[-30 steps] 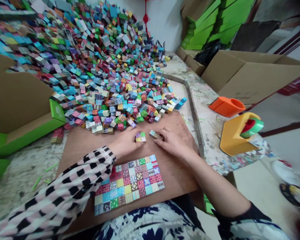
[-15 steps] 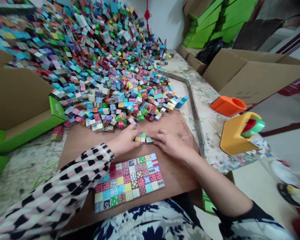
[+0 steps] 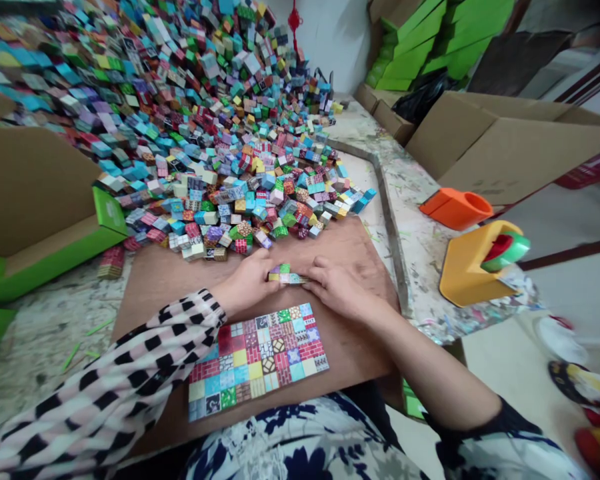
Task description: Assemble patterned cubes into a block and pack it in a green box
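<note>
On the brown board point(image 3: 350, 347), a short row of small patterned cubes point(image 3: 286, 277) lies between my two hands. My left hand point(image 3: 250, 280) is closed on the left end of the row, thumb and fingers pinching it. From the right, my right hand point(image 3: 334, 283) grips the other end with its fingertips, and its fingers partly hide the cubes there. Nearer to me, a flat rectangular block of many cubes point(image 3: 260, 360) lies tilted a little on the board, with brick, plain and TNT faces up. My left sleeve covers its left edge.
A large heap of loose cubes point(image 3: 205, 133) rises behind the board. An open green-edged cardboard box point(image 3: 45, 193) stands at left. To the right are an orange holder point(image 3: 455, 208), a yellow tape dispenser point(image 3: 473, 273) and a big cardboard box point(image 3: 500, 147).
The gap between the cubes in my left hand and the cube at my right hand has closed. They now meet in one row.
</note>
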`<state>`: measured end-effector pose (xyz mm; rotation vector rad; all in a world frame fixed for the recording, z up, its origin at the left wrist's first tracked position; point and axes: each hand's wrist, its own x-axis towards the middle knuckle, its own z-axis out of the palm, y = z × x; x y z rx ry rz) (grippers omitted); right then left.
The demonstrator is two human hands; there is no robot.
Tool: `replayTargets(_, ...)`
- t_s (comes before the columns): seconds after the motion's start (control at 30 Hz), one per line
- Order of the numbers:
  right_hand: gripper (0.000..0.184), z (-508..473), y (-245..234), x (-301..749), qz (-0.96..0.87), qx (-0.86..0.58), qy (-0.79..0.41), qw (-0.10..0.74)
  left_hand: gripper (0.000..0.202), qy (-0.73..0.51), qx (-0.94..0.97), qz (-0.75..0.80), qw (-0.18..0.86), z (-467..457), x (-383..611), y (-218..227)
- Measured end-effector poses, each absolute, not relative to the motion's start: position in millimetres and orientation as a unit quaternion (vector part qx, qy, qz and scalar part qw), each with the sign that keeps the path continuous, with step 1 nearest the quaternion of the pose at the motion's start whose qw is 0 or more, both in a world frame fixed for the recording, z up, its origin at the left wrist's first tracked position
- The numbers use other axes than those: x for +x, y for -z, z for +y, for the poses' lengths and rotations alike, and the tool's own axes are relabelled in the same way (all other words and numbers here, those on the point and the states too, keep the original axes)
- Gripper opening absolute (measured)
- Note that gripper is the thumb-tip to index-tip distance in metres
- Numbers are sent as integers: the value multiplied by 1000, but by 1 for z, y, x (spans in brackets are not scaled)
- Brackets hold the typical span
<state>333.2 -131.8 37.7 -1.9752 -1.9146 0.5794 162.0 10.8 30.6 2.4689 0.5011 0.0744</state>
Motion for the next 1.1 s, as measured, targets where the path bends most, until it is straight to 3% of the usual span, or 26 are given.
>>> replayTargets(0.2,47,-140,-34,354,-643,-700,-228,212,41,-47,919,212,328,5,158,-34)
replayTargets(0.33,44,-150,-34,362,-624,-701,-248,240,46,-53,912,213,346,6,155,-32)
replayTargets(0.5,22,-159,-36,356,-648,-688,-191,266,55,-68,899,216,375,9,147,-23)
replayTargets(0.63,22,-159,-35,347,-665,-697,-157,217,55,-69,890,225,390,10,145,-19)
replayTargets(1.1,31,-141,-42,330,-694,-698,-73,165,57,-64,896,216,382,11,147,-22)
